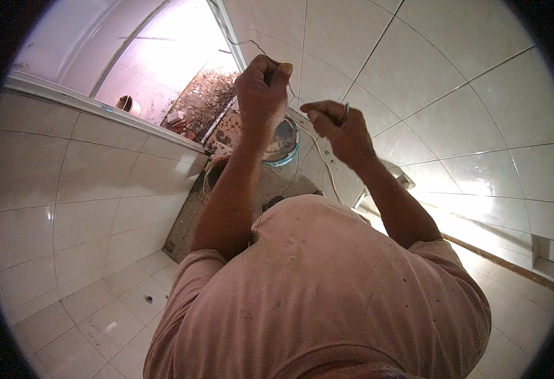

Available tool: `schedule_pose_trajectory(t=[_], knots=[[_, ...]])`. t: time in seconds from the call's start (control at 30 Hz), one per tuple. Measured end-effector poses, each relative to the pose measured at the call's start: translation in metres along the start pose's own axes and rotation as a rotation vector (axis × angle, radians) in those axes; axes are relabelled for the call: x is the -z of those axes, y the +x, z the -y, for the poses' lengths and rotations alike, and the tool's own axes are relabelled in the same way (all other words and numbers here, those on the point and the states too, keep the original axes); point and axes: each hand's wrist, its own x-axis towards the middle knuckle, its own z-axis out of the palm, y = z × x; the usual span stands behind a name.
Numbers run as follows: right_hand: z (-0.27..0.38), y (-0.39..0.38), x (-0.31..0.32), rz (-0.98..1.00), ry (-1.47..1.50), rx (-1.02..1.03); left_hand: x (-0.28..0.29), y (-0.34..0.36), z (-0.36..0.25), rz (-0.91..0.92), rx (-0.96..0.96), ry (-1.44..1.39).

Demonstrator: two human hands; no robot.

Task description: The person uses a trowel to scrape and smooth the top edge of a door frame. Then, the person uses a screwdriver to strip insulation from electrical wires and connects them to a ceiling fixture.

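Note:
My left hand (263,95) is raised near the door frame, its fingers closed in a pinch. A thin dark wire (259,48) sticks out above those fingers toward the frame. Lower and to the right, my right hand (346,134) is half curled, thumb against the forefinger. Something small and metallic shows at its fingers; I cannot make out if it is a ring or a held thing. A thin light strand (294,96) loops between the two hands. Beneath them stands a round bucket (281,144) with a blue rim and grey contents.
Large glossy tiles cover the wall (416,82) on the right and the low wall (87,158) on the left. Beyond the white frame (49,87) lie rubble (208,95) and a small pail (128,105). A pale cable (329,167) runs down past the bucket.

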Motion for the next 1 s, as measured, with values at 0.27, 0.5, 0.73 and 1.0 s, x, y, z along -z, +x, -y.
schedule_pose_trajectory(t=[0.27, 0.5, 0.73, 1.0], knots=[[0.015, 0.008, 0.024, 0.186, -0.014, 0.038, 0.011, -0.003, 0.007, -0.077, -0.018, -0.005], [0.034, 0.026, 0.055, 0.000, -0.265, 0.318, 0.034, 0.000, -0.033, 0.365, 0.619, -0.468], [0.044, 0.017, 0.044, 0.104, -0.238, 0.303, 0.038, 0.001, -0.052, 0.395, 0.557, -0.419], [0.006, 0.008, -0.025, -0.299, -0.093, 0.236, 0.037, 0.003, -0.046, 0.218, 0.429, -0.660]])
